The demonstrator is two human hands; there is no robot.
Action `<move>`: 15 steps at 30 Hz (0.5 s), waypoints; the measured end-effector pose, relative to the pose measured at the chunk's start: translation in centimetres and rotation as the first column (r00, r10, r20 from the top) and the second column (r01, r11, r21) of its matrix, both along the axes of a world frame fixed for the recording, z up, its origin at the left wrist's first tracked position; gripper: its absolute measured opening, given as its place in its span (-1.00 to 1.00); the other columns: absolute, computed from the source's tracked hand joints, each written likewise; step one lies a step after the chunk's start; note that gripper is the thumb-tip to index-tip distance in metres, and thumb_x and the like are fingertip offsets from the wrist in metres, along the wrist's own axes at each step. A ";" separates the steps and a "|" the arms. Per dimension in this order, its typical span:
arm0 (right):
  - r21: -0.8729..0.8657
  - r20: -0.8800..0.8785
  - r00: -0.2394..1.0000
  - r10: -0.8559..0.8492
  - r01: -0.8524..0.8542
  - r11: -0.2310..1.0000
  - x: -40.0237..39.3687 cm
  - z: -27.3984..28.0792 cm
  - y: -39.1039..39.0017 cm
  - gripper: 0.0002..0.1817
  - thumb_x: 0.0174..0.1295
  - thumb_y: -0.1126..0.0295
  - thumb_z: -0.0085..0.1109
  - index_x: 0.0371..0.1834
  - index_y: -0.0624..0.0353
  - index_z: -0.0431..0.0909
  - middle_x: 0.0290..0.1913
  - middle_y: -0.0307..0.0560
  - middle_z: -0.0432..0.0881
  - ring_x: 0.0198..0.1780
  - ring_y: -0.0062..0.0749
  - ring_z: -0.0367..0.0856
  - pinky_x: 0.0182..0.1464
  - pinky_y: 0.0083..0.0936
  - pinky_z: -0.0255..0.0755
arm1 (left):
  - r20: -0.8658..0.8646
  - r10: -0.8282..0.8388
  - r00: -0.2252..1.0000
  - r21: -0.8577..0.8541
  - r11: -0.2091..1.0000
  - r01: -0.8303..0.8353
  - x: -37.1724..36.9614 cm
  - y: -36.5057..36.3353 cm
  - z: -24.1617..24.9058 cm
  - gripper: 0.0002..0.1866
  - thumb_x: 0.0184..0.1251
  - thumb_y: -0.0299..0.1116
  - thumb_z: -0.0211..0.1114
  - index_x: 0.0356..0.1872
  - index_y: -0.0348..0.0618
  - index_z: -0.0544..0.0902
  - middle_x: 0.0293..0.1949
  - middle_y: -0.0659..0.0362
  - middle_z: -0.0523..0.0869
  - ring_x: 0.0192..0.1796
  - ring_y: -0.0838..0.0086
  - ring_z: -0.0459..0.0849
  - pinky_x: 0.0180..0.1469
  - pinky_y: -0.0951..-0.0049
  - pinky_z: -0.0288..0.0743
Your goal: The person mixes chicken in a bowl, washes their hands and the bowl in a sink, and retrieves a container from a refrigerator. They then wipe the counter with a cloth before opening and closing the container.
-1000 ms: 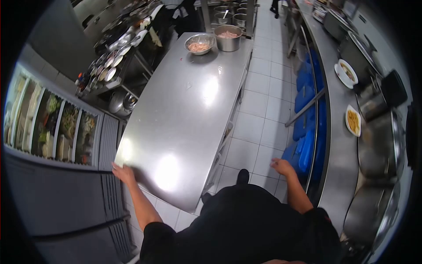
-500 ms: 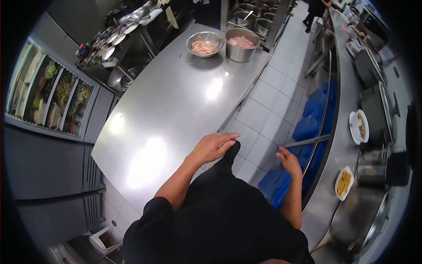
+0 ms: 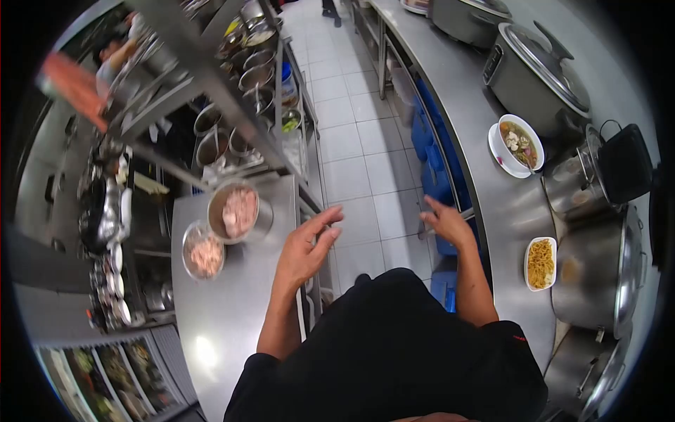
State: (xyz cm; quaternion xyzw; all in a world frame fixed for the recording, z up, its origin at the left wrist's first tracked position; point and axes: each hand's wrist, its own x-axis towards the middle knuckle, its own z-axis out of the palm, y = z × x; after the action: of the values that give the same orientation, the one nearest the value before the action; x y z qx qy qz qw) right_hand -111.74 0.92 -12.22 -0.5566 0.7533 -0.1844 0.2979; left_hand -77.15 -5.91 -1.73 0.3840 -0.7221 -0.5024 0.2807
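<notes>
My left hand [image 3: 309, 243] hangs in the air beside the steel table [image 3: 239, 316], fingers apart and nothing in it. Close to it on the table stand a deep steel pot [image 3: 266, 219] of pale raw meat and a steel bowl [image 3: 188, 264] with more raw meat. Out over the aisle, near the right counter, my right hand [image 3: 448, 224] is also empty, its fingers spread. On that counter [image 3: 506, 225] are a white bowl of soup [image 3: 520, 144] on a saucer and a white dish of noodles [image 3: 541, 264].
Lidded steel pots [image 3: 598, 271] and a large grey cooker [image 3: 531, 74] line the right counter. Blue containers [image 3: 434, 179] sit beneath it. A tiled aisle [image 3: 362, 169] runs ahead. At left rises a metal rack [image 3: 232, 91] with several pots; a person [image 3: 116, 60] is beyond it.
My view has turned right and moved forward along the aisle. The meat pot and bowl now appear nearer, at left. Both hands stay raised and empty.
</notes>
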 end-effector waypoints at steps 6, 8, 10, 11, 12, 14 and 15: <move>-0.307 -0.065 0.988 -0.140 0.114 0.945 -7.2 3.5 -11.9 -0.38 0.35 0.08 0.15 0.36 0.26 0.39 0.28 0.22 0.50 0.31 0.09 0.46 0.34 -0.25 0.33 | 0.075 -0.221 0.972 0.082 0.973 0.214 -9.0 -8.2 1.3 -0.50 0.44 -0.26 0.24 0.37 -0.08 0.46 0.13 0.11 0.69 0.18 0.42 0.59 0.26 0.34 0.41; -0.249 -0.015 0.993 -0.114 0.107 0.963 -10.2 4.5 -16.1 -0.38 0.35 0.05 0.14 0.33 0.26 0.42 0.29 0.25 0.49 0.33 0.10 0.44 0.36 -0.26 0.32 | 0.192 -0.226 0.955 0.131 0.970 0.203 -11.3 -10.4 1.2 -0.47 0.42 -0.18 0.26 0.38 0.00 0.45 0.13 0.10 0.68 0.18 0.37 0.61 0.23 0.31 0.45; -0.255 -0.011 0.990 -0.141 0.134 0.958 -13.9 4.1 -20.9 -0.36 0.35 0.03 0.13 0.34 0.28 0.40 0.32 0.29 0.45 0.36 0.11 0.40 0.38 -0.27 0.28 | 0.314 -0.209 0.926 0.126 0.976 0.178 -13.3 -12.6 1.3 -0.46 0.42 -0.17 0.26 0.39 0.03 0.44 0.14 0.10 0.68 0.18 0.35 0.62 0.22 0.32 0.46; -0.255 -0.012 0.987 -0.159 0.151 0.955 -16.0 3.6 -23.2 -0.34 0.35 0.02 0.12 0.35 0.29 0.39 0.33 0.31 0.43 0.38 0.11 0.38 0.40 -0.28 0.26 | 0.370 -0.206 0.906 0.125 0.977 0.172 -14.2 -13.5 1.1 -0.45 0.42 -0.16 0.26 0.40 0.04 0.43 0.14 0.09 0.68 0.17 0.34 0.62 0.22 0.33 0.46; -0.274 -0.099 0.977 -0.191 0.158 0.949 -18.6 2.4 -26.0 -0.31 0.35 0.00 0.11 0.38 0.29 0.36 0.36 0.30 0.39 0.41 0.11 0.33 0.42 -0.23 0.23 | 0.367 -0.212 0.906 0.164 0.973 0.162 -14.8 -14.7 0.7 -0.44 0.41 -0.17 0.27 0.41 0.08 0.42 0.14 0.10 0.68 0.18 0.32 0.62 0.22 0.34 0.45; -0.322 -0.272 0.930 -0.248 0.154 0.934 -24.3 -0.2 -32.1 -0.25 0.34 -0.04 0.09 0.42 0.30 0.29 0.42 0.29 0.32 0.48 0.10 0.22 0.46 -0.15 0.15 | 0.363 -0.176 0.915 0.228 0.969 0.096 -15.9 -17.5 0.4 -0.44 0.42 -0.17 0.26 0.42 0.09 0.41 0.14 0.10 0.68 0.18 0.32 0.62 0.22 0.34 0.45; -0.258 -0.319 0.900 -0.297 0.219 0.941 -26.6 -0.2 -34.7 -0.23 0.33 -0.06 0.09 0.44 0.30 0.26 0.45 0.27 0.28 0.50 0.09 0.17 0.47 -0.10 0.12 | 0.368 -0.156 0.916 0.262 0.963 0.059 -16.4 -18.8 0.4 -0.44 0.42 -0.18 0.26 0.42 0.10 0.40 0.14 0.11 0.68 0.18 0.31 0.62 0.22 0.33 0.44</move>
State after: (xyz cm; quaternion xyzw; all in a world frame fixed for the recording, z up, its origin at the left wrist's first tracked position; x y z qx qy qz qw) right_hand -138.34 -33.80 -12.43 -0.5043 0.8372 -0.2002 0.0681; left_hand -93.51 -24.69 -1.33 0.4663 -0.7157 -0.5170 0.0552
